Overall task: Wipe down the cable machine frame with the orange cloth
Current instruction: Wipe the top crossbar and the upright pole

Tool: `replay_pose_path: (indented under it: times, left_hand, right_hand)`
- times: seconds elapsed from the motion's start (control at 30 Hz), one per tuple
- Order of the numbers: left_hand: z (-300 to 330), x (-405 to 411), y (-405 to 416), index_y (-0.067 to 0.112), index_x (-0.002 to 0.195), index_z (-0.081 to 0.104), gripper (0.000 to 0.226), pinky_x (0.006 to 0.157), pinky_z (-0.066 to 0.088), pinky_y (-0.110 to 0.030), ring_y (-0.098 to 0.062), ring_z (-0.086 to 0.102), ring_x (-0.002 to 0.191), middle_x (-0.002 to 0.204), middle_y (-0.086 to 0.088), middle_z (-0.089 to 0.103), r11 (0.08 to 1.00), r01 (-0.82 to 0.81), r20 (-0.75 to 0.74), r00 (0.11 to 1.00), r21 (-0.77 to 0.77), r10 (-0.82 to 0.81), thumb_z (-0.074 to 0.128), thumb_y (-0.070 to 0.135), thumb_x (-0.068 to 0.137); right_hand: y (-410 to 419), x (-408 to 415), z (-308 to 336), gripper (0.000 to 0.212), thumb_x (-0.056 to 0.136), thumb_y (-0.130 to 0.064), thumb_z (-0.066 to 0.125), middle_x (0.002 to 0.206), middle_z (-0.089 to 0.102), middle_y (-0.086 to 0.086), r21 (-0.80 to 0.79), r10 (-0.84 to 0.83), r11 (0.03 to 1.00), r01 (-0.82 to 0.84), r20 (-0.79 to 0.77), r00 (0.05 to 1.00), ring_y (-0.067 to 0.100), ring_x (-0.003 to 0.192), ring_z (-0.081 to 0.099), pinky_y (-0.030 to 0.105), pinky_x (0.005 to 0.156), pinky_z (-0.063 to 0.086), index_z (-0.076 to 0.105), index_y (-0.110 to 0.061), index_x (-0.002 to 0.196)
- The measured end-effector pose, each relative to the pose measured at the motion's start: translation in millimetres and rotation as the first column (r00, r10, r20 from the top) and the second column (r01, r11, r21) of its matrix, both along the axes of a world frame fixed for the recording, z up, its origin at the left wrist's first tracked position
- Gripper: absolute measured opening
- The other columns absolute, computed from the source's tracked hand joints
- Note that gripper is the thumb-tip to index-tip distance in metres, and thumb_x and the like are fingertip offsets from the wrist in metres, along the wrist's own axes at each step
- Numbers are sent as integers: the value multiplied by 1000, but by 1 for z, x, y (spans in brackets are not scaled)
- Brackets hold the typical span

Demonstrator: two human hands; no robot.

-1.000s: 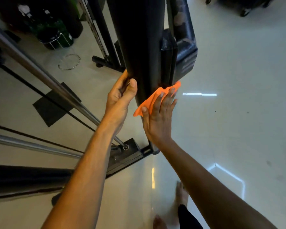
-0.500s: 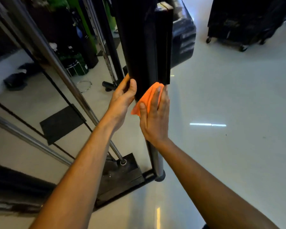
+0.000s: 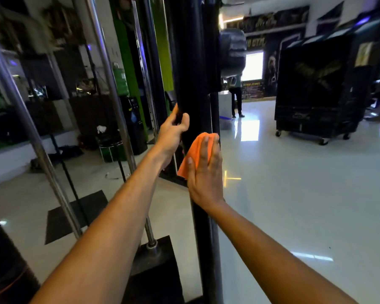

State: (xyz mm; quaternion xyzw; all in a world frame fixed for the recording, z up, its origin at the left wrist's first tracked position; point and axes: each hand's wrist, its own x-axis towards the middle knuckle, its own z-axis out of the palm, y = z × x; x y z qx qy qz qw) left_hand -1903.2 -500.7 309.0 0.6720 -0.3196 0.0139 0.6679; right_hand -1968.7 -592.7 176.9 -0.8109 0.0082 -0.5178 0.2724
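Right hand (image 3: 205,176): was laid flat, fingers straight and close together, pressed over the orange cloth against the black upright post, a little below the left hand.
Left hand (image 3: 172,132): was wrapped around the left edge of the same post, thumb seen on the near face, the other fingers curled out of sight behind it.
Orange cloth (image 3: 193,153): was pinned between the right palm and the post; its upper edge was seen above the fingertips and a lower corner hung out to the left of the thumb.
Black upright post (image 3: 194,84): was seen standing vertical, running from the top of the view down to the floor between the two forearms; it is part of the cable machine frame.
Chrome guide rods (image 3: 110,88): were seen left of the post, slanting down; one was seated in a dark base block (image 3: 154,262) just left of the post's foot.
Black mat (image 3: 75,216): was seen lying on the floor, further left of the post.
Floor (image 3: 294,194): was seen pale and glossy, with light reflections, to the right of the post.
Black wheeled cabinet (image 3: 316,88): was seen well to the right of the post, standing on castors.
Standing person (image 3: 237,97): was seen far behind the post, just to its right, small and blurred.
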Motion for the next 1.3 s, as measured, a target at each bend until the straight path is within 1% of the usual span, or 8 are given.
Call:
replay_pose_path:
  times: [0.1, 0.23, 0.3, 0.43, 0.6, 0.9, 1.13, 1.3]
  left_hand:
    - [-1, -4, 7, 41, 161, 43, 60, 122, 45, -48, -14, 54, 143, 156, 10, 57, 998, -42, 47, 998, 50, 40, 64, 48, 105]
    - [-18, -16, 6, 33, 164, 42, 58, 93, 56, -16, -12, 50, 143, 160, 5, 52, 997, -79, 52, 996, 24, 78, 61, 39, 109]
    - [-34, -19, 7, 32, 164, 41, 60, 112, 46, -24, -11, 48, 146, 161, 5, 52, 997, -81, 31, 996, 14, 81, 64, 35, 108]
    - [-45, -23, 10, 35, 162, 44, 63, 122, 40, -37, -7, 50, 141, 155, 12, 56, 996, -84, -13, 996, 26, 84, 69, 35, 105]
    - [-50, -24, 6, 27, 164, 42, 65, 117, 45, -29, -1, 55, 133, 149, 13, 59, 995, -103, 33, 994, 11, 102, 67, 37, 106]
    - [-121, -22, 12, 34, 158, 48, 56, 125, 41, -44, -12, 52, 145, 151, 8, 62, 998, -58, -78, 995, 3, 58, 67, 29, 106]
    - [-130, -27, 9, 34, 164, 39, 62, 125, 40, -41, -6, 46, 147, 157, 10, 54, 998, -69, -89, 994, 4, 69, 65, 34, 107]
    - [-165, -28, 5, 35, 163, 41, 64, 126, 39, -46, -8, 44, 150, 161, 9, 51, 999, -41, -133, 990, -11, 40, 65, 45, 105]
  right_hand:
    - [-5, 11, 37, 81, 116, -47, 43, 182, -11, 8, 19, -49, 999, 48, 46, 998, 31, 168, 9, 61, 128, 32, -9, -25, 174]
    - [-1, 2, -16, 83, 115, -41, 52, 181, -15, 8, -28, -68, 997, 69, 33, 997, 33, 168, 8, 60, 127, 37, -3, -23, 175]
    - [-2, -10, -63, 84, 114, -39, 55, 181, -17, 8, -58, -61, 997, 58, -39, 997, 33, 169, 1, 62, 128, 34, -1, -22, 174]
    - [-6, -14, -71, 82, 115, -44, 48, 180, -21, 6, -69, -1, 998, -7, -108, 994, 33, 169, -3, 64, 129, 31, -5, -23, 174]
    - [-11, -2, -10, 76, 118, -44, 41, 181, -11, 9, -37, -10, 999, 9, -5, 1000, 32, 167, 10, 59, 129, 32, -6, -23, 174]
    - [-11, -28, -174, 82, 116, -42, 49, 180, -21, 9, -54, 8, 998, -21, -247, 969, 33, 169, 1, 67, 125, 34, -8, -24, 173]
    - [-8, -13, -95, 82, 117, -47, 42, 181, -16, 8, 31, 9, 1000, -4, -146, 989, 29, 169, 4, 47, 132, 16, -9, -16, 173]
    - [-11, -15, -148, 84, 115, -42, 52, 181, -14, 15, -10, 1, 1000, -2, -122, 993, 31, 169, 3, 56, 130, 31, -8, -20, 170]
